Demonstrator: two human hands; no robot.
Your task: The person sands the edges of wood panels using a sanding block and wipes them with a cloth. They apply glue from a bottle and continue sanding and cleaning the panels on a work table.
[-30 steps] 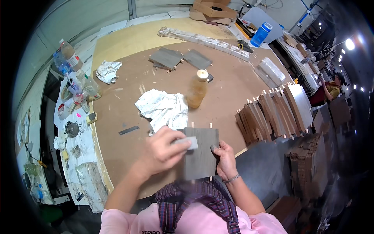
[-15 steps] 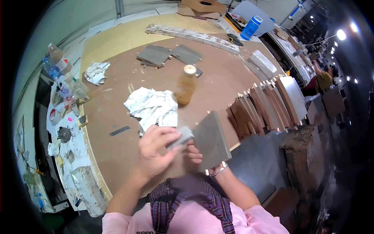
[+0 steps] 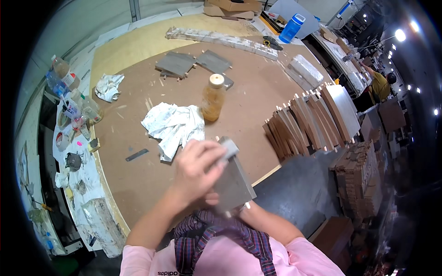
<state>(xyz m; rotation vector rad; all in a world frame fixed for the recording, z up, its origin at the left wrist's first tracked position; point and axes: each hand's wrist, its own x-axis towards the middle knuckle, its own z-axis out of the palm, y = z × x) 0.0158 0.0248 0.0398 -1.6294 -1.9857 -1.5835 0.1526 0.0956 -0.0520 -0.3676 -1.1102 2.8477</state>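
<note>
Head view. Left hand (image 3: 198,163): one, blurred, thumb and fingers clamped on a small grey block (image 3: 230,148), which sits at the far end of a grey dowelled board (image 3: 235,184); whether block and board touch cannot be told. Board: one, tilted, above the near edge of the worktable (image 3: 124,179), in front of the apron (image 3: 221,230), pale dowel ends showing. Right hand (image 3: 212,199): mostly hidden under the board, fingers curled at its left edge, gripping it from below.

On the worktable: crumpled white cloth (image 3: 172,126), just beyond the left hand; lidded bottle of amber liquid (image 3: 212,100), beside the cloth; dark flat strip (image 3: 137,154), left of the cloth; small grey boards (image 3: 213,61) with dowels, farther back; row of dowelled boards (image 3: 308,122), on edge, at the right side.
</note>
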